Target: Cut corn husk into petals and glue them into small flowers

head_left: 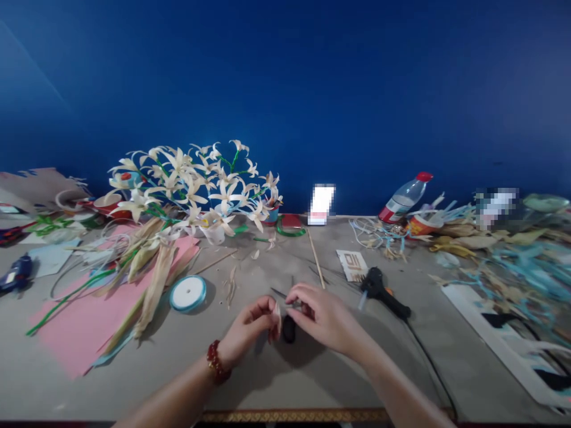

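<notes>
Near the front middle of the table, my left hand (256, 324) pinches a small pale petal-like piece (278, 321) upright between thumb and fingers. Close on its right, my right hand (319, 312) is closed on what look like small scissors, a thin dark blade (279, 293) pointing left from the fingers. A black rounded handle (289, 329) shows below, between the hands; its join to the blade is hidden by the fingers. Left of my hands lies a roll of light-blue ribbon (188, 293). A black glue gun (383, 292) rests to the right.
Behind stands a bunch of white handmade flowers (191, 184). Pink paper (84, 327) and dried husks (156, 285) lie left. A thin stick (316, 258), a tilted bottle (404, 199), a white power strip (486, 339) and tangled blue strands (526, 273) occupy the right.
</notes>
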Demonstrator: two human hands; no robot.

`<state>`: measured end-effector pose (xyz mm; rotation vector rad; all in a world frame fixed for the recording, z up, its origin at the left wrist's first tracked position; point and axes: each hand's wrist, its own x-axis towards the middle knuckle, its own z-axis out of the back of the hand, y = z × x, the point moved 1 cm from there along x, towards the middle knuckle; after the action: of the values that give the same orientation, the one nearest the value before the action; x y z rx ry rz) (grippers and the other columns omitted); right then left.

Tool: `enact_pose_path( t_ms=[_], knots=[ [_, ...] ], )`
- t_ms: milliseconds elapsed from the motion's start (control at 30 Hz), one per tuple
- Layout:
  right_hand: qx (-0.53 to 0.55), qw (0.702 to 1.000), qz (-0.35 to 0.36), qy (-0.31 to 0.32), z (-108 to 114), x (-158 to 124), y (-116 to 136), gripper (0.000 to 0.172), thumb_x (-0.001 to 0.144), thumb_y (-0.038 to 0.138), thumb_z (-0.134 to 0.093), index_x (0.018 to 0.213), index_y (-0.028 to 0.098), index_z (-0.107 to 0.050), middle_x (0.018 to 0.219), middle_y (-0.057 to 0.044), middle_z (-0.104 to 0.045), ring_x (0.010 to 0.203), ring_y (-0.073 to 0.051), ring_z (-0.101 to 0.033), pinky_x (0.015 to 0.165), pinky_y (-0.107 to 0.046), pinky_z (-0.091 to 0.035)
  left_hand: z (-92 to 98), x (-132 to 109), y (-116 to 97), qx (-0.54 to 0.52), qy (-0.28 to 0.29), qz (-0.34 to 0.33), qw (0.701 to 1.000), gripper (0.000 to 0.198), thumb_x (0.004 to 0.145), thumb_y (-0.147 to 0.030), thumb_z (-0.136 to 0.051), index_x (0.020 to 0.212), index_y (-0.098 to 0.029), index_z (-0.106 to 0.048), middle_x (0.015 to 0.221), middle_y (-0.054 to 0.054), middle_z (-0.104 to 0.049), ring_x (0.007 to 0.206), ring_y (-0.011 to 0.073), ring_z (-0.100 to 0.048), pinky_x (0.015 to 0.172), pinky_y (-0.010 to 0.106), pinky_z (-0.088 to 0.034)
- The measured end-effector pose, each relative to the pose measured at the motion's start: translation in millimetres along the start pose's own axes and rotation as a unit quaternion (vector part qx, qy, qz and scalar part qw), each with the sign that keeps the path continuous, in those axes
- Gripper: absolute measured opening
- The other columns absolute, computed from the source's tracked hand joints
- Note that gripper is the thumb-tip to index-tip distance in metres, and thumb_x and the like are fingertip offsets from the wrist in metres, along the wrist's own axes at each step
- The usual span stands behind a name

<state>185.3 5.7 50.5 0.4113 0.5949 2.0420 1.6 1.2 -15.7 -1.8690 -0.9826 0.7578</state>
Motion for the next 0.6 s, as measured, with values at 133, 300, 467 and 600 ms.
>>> enact_pose_path(
  t_ms=[133,300,467,600],
  knots=[
    [-0.117,0.986,-0.101,-0.068,8.5,11.6,-33.6,0.018,0.095,0.028,-0.044,0.091,0.022,-0.060,0.086,-0.002,-0.067,0.079,-0.017,-0.063,0.068,-0.025,-0.040,-5.6,0.5,-2.4,-0.005,0.015,-0.007,1.000,0.025,0.078,-0.034,-0.069,0.075,-0.015,-0.053,0.064,0.002,-0.060,0.056,0.0109,-0.054,0.053,0.021,-0.043],
    [-0.208,0.941,-0.255,-0.073,19.9,50.5,-88.1,0.016,0.090,0.029,-0.051,0.093,0.018,-0.062,0.099,-0.011,-0.068,0.087,-0.024,-0.066,0.067,-0.028,-0.041,-11.1,1.8,0.3,-0.008,0.017,-0.006,1.000,0.034,0.074,-0.040,-0.073,0.073,-0.016,-0.049,0.063,0.002,-0.061,0.053,0.0097,-0.053,0.049,0.020,-0.043],
    [-0.172,0.933,-0.305,-0.086,21.0,78.5,-112.5,0.012,0.079,0.027,-0.060,0.073,0.017,-0.064,0.080,-0.012,-0.070,0.082,-0.029,-0.067,0.065,-0.031,-0.042,-5.5,4.4,2.9,0.005,-0.019,-0.023,1.000,0.035,0.070,-0.041,-0.076,0.074,-0.016,-0.052,0.061,-0.001,-0.057,0.053,0.0082,-0.049,0.050,0.019,-0.041],
    [-0.111,0.927,-0.334,-0.128,41.2,61.1,-118.8,0.020,0.082,0.033,-0.054,0.069,0.019,-0.060,0.072,-0.010,-0.069,0.075,-0.027,-0.066,0.064,-0.032,-0.043,-2.8,4.9,2.2,0.012,-0.052,-0.022,0.998,0.034,0.068,-0.040,-0.078,0.074,-0.015,-0.056,0.063,-0.002,-0.054,0.054,0.0061,-0.046,0.053,0.018,-0.038]
  ],
)
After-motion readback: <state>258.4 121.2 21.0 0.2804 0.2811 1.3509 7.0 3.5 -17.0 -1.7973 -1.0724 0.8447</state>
